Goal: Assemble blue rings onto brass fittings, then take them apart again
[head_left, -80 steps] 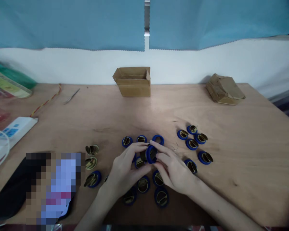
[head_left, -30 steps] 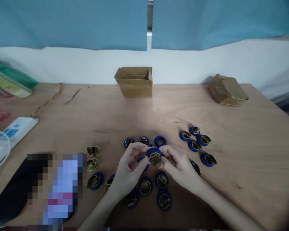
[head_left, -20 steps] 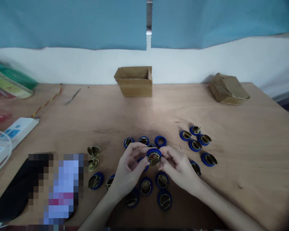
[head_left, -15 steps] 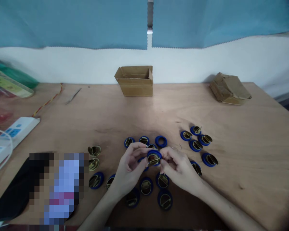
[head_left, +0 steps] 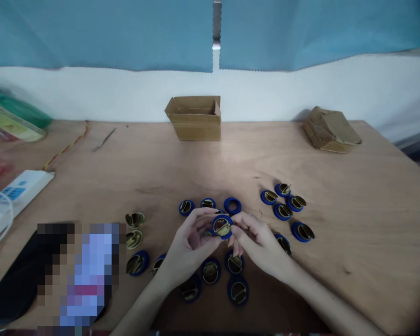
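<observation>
Both my hands meet over the middle of the wooden table (head_left: 353, 224). Between their fingertips is a small round blue ring with a brass disc (head_left: 222, 227) set in it. My left hand (head_left: 189, 247) pinches its left rim and my right hand (head_left: 257, 242) pinches its right rim. Several more blue-and-brass discs (head_left: 236, 290) lie flat under and around my hands. An empty blue ring (head_left: 232, 205) lies just beyond my fingers. Another group of blue discs (head_left: 283, 203) sits to the right.
Two bare brass discs (head_left: 134, 219) lie at the left. An open cardboard box (head_left: 193, 117) stands at the back centre, a crushed box (head_left: 331, 129) at the back right. A white power strip (head_left: 19, 189), coloured wires (head_left: 66, 148) and a blurred dark object (head_left: 56, 275) occupy the left side.
The disc in my fingers has turned from edge-on to face-up and shifted slightly. Both hands stay pinched on it in nearly the same place.
</observation>
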Tool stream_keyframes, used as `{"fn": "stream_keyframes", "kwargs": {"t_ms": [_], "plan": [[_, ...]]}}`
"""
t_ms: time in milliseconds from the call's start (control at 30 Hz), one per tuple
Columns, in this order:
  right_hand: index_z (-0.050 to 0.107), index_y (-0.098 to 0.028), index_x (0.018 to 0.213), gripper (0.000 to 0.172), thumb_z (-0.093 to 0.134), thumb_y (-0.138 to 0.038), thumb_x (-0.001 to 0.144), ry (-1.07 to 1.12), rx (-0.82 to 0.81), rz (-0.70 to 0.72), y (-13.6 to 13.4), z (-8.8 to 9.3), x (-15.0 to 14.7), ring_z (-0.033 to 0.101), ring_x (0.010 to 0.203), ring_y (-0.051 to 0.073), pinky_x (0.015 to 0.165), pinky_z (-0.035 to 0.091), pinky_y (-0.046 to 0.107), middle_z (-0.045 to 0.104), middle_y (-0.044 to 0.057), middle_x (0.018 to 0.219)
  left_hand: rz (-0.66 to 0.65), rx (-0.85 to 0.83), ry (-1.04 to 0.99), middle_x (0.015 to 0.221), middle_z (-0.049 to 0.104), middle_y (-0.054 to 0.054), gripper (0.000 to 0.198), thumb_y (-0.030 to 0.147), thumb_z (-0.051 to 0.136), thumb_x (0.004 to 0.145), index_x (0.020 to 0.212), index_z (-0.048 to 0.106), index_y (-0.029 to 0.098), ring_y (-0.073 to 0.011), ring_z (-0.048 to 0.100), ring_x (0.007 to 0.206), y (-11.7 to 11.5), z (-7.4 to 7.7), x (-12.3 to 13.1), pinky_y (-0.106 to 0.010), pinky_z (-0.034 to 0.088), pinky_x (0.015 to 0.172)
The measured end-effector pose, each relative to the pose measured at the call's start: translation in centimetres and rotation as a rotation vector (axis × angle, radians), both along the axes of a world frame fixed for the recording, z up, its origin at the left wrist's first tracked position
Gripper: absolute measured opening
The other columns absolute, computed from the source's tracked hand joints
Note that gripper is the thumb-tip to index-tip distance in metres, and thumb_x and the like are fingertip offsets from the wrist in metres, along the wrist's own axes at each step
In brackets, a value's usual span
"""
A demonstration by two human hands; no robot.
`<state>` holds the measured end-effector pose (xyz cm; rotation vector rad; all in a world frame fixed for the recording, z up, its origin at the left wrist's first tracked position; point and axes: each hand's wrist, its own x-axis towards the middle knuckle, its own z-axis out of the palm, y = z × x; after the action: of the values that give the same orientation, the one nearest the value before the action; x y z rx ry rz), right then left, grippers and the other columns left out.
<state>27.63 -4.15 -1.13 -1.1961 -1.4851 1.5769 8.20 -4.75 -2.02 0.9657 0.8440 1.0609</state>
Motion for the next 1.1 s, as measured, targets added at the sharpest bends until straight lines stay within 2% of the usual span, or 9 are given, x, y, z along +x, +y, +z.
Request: {"fn": "stream_keyframes", "kwargs": {"t_ms": [233,367,467,600,800,900,1000,1100], "plan": [[0.059,-0.02,0.091,0.024,0.049,-0.039,0.102,0.001,-0.004,0.008,0.0,0.1,-0.1,0.063,0.058,0.012,0.056,0.053,0.024,0.068,0.001,0.075,-0.002,-0.032,0.017,0.113,0.075,-0.004,0.042,0.014,0.077,0.085,0.122,0.062,0.027,-0.0132,0.071,0.1,0.1,0.1,-0.2,-0.019,0.057,0.083],[0.057,-0.021,0.09,0.027,0.044,-0.038,0.105,-0.04,0.051,-0.002,0.0,0.1,0.1,0.063,0.059,0.012,0.057,0.053,0.024,0.066,0.0,0.074,-0.031,-0.007,0.051,0.121,0.074,-0.005,0.042,0.016,0.072,0.089,0.128,0.06,0.027,-0.0147,0.072,0.107,0.1,0.6,-0.2,-0.022,0.057,0.091],[0.058,-0.021,0.089,0.027,0.041,-0.034,0.106,-0.169,0.164,0.007,0.1,0.3,0.4,0.063,0.064,0.014,0.06,0.051,0.026,0.064,0.0,0.074,-0.055,0.007,0.108,0.127,0.073,-0.007,0.036,0.023,0.065,0.095,0.131,0.06,0.026,-0.0175,0.07,0.114,0.0,1.1,-0.3,-0.026,0.057,0.095],[0.061,-0.022,0.093,0.021,0.045,-0.029,0.104,-0.317,0.34,0.029,0.3,0.7,0.6,0.059,0.069,0.014,0.062,0.046,0.026,0.061,-0.001,0.076,-0.032,0.005,0.26,0.124,0.075,-0.009,0.032,0.03,0.057,0.1,0.13,0.063,0.024,-0.0197,0.073,0.11,-0.2,1.4,-0.4,-0.029,0.061,0.089],[0.057,-0.021,0.085,0.016,0.048,-0.018,0.098,-0.346,0.486,0.071,0.2,0.9,0.7,0.052,0.061,0.012,0.055,0.04,0.024,0.055,-0.002,0.071,-0.007,0.131,0.414,0.109,0.08,-0.007,0.027,0.022,0.057,0.097,0.12,0.072,0.024,-0.0212,0.077,0.098,-0.4,0.9,-0.4,-0.03,0.062,0.087],[0.055,-0.021,0.085,0.016,0.049,-0.018,0.099,-0.367,0.557,0.061,0.0,0.9,0.7,0.052,0.061,0.013,0.056,0.041,0.024,0.053,-0.002,0.07,-0.004,0.203,0.462,0.109,0.08,-0.007,0.025,0.021,0.056,0.097,0.111,0.077,0.023,-0.0225,0.075,0.104,-0.2,0.8,-0.3,-0.03,0.061,0.09],[0.057,-0.02,0.093,0.016,0.045,-0.019,0.102,-0.443,0.706,0.038,-0.2,1.0,0.7,0.057,0.066,0.015,0.061,0.046,0.027,0.058,0.001,0.076,0.016,0.184,0.43,0.116,0.078,-0.008,0.028,0.026,0.055,0.099,0.12,0.074,0.023,-0.0234,0.073,0.111,0.0,1.0,-0.2,-0.032,0.059,0.095],[0.062,-0.018,0.106,0.021,0.042,-0.022,0.106,-0.613,0.905,0.064,-0.2,0.9,0.7,0.063,0.074,0.019,0.068,0.051,0.032,0.067,0.007,0.087,0.019,0.126,0.433,0.112,0.078,-0.008,0.033,0.031,0.055,0.1,0.128,0.069,0.023,-0.0215,0.075,0.099,0.1,1.0,-0.2,-0.031,0.062,0.086]]}}
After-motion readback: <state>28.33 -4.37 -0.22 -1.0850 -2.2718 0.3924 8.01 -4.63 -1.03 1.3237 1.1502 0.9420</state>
